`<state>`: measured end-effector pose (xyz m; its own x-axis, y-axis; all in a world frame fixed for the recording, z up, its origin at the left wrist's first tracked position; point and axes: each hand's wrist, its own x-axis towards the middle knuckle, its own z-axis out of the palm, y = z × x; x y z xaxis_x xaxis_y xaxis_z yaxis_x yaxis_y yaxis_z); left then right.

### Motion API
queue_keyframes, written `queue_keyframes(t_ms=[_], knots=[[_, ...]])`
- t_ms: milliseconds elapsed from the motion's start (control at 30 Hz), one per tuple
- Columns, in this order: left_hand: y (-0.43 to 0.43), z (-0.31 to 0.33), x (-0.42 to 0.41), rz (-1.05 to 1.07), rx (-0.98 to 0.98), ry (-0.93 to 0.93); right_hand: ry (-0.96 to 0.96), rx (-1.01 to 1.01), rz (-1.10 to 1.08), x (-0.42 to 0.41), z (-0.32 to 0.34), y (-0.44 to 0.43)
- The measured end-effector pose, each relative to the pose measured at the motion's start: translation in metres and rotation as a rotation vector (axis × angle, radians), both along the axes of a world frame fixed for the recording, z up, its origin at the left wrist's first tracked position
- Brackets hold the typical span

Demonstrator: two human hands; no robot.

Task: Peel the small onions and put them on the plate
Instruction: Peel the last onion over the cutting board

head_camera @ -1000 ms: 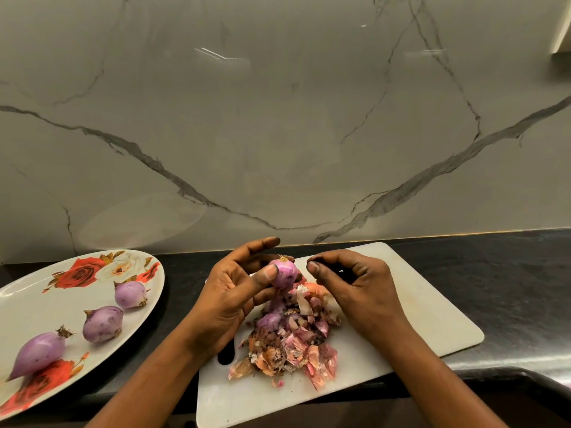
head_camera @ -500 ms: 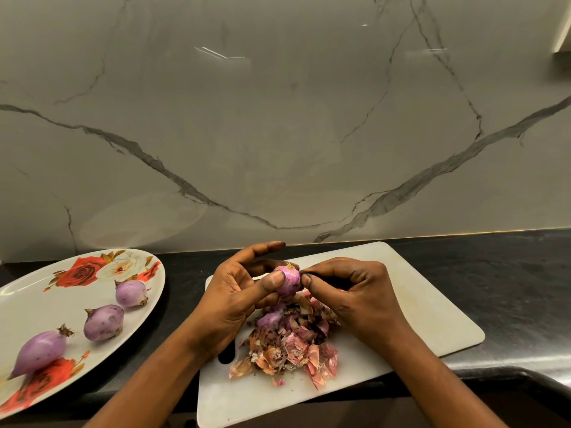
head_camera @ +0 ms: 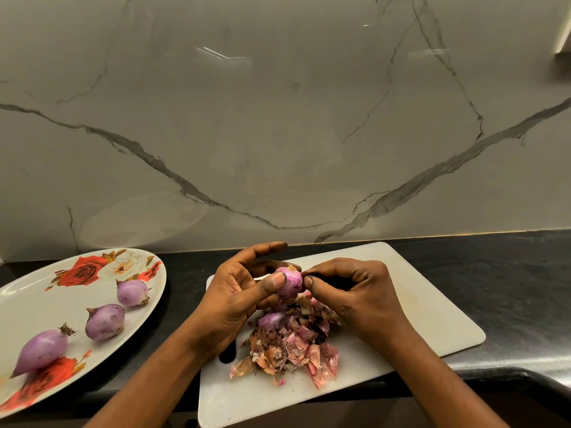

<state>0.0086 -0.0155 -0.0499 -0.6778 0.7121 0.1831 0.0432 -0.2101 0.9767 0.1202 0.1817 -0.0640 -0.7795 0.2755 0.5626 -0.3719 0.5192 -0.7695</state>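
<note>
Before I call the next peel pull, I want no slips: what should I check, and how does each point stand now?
1. Grip: left hand holds onion: ok.
2. Pinch: right hand pinches at the onion's side: ok.
3. Drop zone: onion is over the board, above the peel pile: ok.
4. Skin all off: cannot tell, far side hidden.
5. Room: plate has bare space beside its three onions: ok.

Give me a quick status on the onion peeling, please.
Left hand grips small pink-purple onion over white cutting board; right hand pinches its skin. Three peeled onions on floral plate. Nothing in the way.
</note>
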Motion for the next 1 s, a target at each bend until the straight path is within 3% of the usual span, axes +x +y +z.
queue_keyframes(t_ms=[667, 833, 1000], knots=[[0.0013, 0.0022, 0.0004, -0.011, 0.016, -0.026, 0.008, 0.018, -0.045, 0.0004, 0.0006, -0.0032], [-0.0007, 0.0026, -0.0015, -0.067, 0.103, -0.137, 0.013, -0.043, -0.152, -0.0011, -0.0014, -0.0010], [-0.0020, 0.0062, -0.0028, -0.074, 0.227, -0.311, 0.011, -0.054, -0.113, 0.0000, -0.0005, -0.0026]])
